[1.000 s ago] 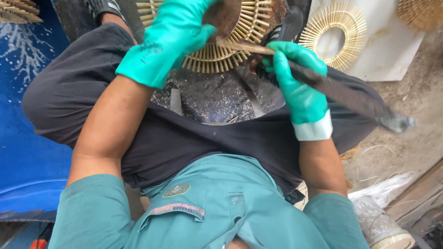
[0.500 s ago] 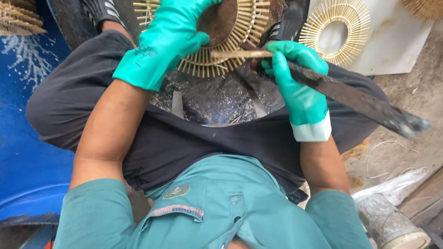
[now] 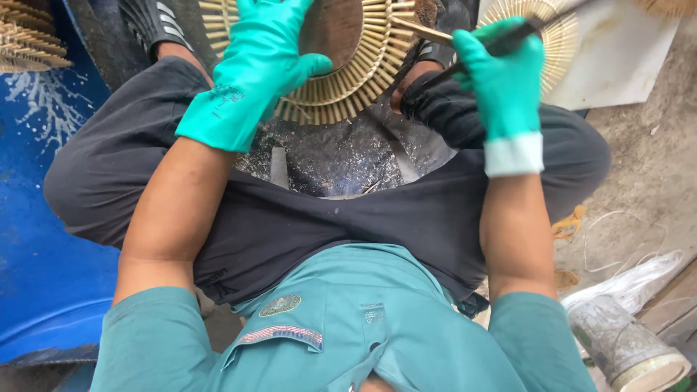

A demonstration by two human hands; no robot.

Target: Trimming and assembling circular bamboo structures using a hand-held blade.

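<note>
A round sunburst frame [image 3: 348,94] of pale bamboo sticks around a dark wooden disc [image 3: 335,25] rests between my knees at the top of the head view. My left hand [image 3: 261,62], in a green rubber glove, grips its left side with the thumb against the sticks. My right hand [image 3: 501,80], also in a green glove, is closed on the handle of a long dark knife [image 3: 534,25] whose blade runs up and right out of view. A single bamboo stick [image 3: 428,30] juts from the frame's right side, just left of the knife hand.
A second sunburst frame [image 3: 559,43] lies on a white board [image 3: 624,65] at the upper right. Blue plastic [image 3: 43,239] fills the left side. More stick frames [image 3: 29,47] sit at the top left. A dirty can [image 3: 628,348] stands at the bottom right. Shavings cover the dark block [image 3: 334,156] between my legs.
The right hand has lifted and turned the knife: the blade that pointed down to the right now points up and out of view. Both hands sit higher in the view.
</note>
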